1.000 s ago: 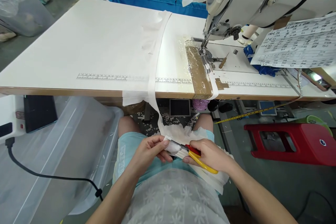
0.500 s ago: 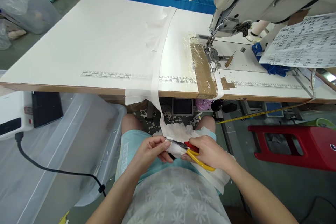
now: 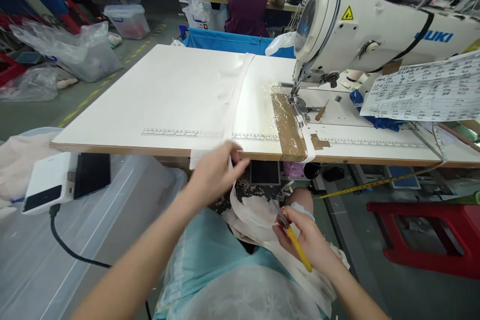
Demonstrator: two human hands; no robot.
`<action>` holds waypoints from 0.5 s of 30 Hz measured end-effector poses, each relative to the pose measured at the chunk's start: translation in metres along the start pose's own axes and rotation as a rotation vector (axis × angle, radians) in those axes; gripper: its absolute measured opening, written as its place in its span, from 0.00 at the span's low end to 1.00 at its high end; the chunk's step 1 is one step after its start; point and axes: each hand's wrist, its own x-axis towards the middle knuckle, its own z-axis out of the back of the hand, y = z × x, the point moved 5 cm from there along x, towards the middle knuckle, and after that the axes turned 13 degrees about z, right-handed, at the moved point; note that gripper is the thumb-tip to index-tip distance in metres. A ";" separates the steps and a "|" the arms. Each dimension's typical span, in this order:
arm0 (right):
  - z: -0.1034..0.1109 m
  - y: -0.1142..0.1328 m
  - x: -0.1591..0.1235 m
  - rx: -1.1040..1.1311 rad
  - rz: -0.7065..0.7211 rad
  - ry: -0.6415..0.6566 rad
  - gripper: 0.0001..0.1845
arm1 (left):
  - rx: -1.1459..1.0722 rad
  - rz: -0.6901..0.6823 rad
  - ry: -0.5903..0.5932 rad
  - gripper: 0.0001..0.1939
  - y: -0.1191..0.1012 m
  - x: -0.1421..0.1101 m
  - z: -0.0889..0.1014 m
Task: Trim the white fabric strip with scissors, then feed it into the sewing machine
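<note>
Right hand (image 3: 308, 236) firm around scissors (image 3: 297, 249) — left hand (image 3: 213, 174) by white strip (image 3: 234, 97), grip unclear

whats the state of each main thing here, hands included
Long white fabric strip, draped over the white tabletop's front edge
Yellow-handled metal scissors, held; blade opening unclear
Bare right hand, closed around the scissors
Bare left hand, blurred; grip unclear
White boxy device, black cable plugged in
Yellow tape measure, unrolled

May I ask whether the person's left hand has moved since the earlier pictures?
Yes: the left hand moved forward, away from the lap, toward the white, brown-edged table.
</note>
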 end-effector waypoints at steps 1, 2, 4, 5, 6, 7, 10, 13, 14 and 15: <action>0.008 0.000 -0.005 -0.016 -0.021 -0.023 0.15 | 0.175 -0.002 -0.114 0.19 -0.007 0.022 0.018; 0.017 0.000 -0.011 -0.017 -0.055 -0.046 0.14 | 0.343 0.006 -0.162 0.21 -0.013 0.043 0.031; 0.037 -0.001 -0.025 0.018 -0.142 -0.113 0.13 | 0.597 0.093 -0.147 0.18 -0.019 0.082 0.042; 0.048 -0.002 -0.033 0.045 -0.190 -0.166 0.14 | 0.682 0.131 -0.139 0.18 -0.021 0.098 0.044; 0.059 -0.003 -0.041 0.079 -0.233 -0.230 0.16 | 0.737 0.162 -0.142 0.18 -0.023 0.111 0.045; 0.071 -0.004 -0.050 0.122 -0.269 -0.306 0.17 | 0.764 0.184 -0.160 0.20 -0.023 0.121 0.045; 0.107 -0.008 -0.081 0.292 -0.334 -0.528 0.20 | 0.724 0.228 -0.229 0.24 -0.021 0.137 0.044; 0.132 -0.017 -0.123 0.399 -0.409 -0.636 0.20 | 0.668 0.265 -0.210 0.24 -0.012 0.142 0.045; 0.137 -0.021 -0.138 0.417 -0.450 -0.642 0.20 | 0.664 0.265 -0.193 0.23 -0.010 0.143 0.045; 0.141 -0.025 -0.153 0.433 -0.497 -0.643 0.20 | 0.658 0.256 -0.182 0.23 -0.009 0.144 0.045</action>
